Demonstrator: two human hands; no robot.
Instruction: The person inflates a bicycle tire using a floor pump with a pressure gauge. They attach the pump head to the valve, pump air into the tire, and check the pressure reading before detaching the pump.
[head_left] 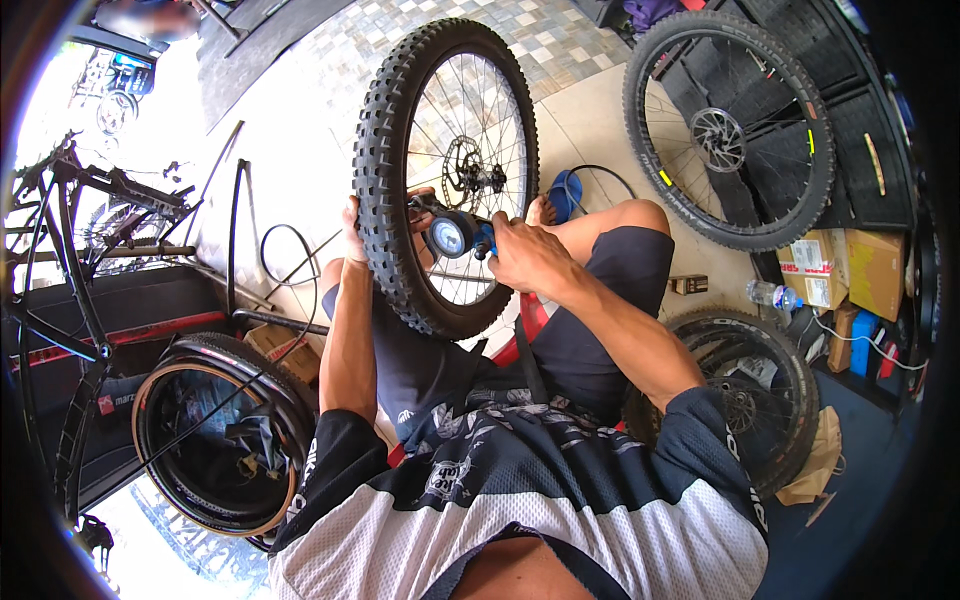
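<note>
A bicycle wheel (372, 160) with a knobbly black tyre, spokes and a disc rotor stands upright between my legs. My left hand (354, 232) wraps around the tyre's left side, and some of its fingers show inside the rim. In my right hand (530, 255) is a tyre inflator (484, 240) with a blue body, its fingers closed around it. The inflator's round pressure gauge (450, 236) faces up within the wheel's opening, close to the left fingers. Where the inflator meets the valve is hidden.
Another wheel (640, 150) leans at the upper right, and a third (805, 400) lies at my right. Cardboard boxes (873, 270) and a plastic bottle (773, 295) sit nearby. Loose tyres (145, 440) and a black bike frame (88, 340) are at left. A dark hose (285, 228) loops across the floor.
</note>
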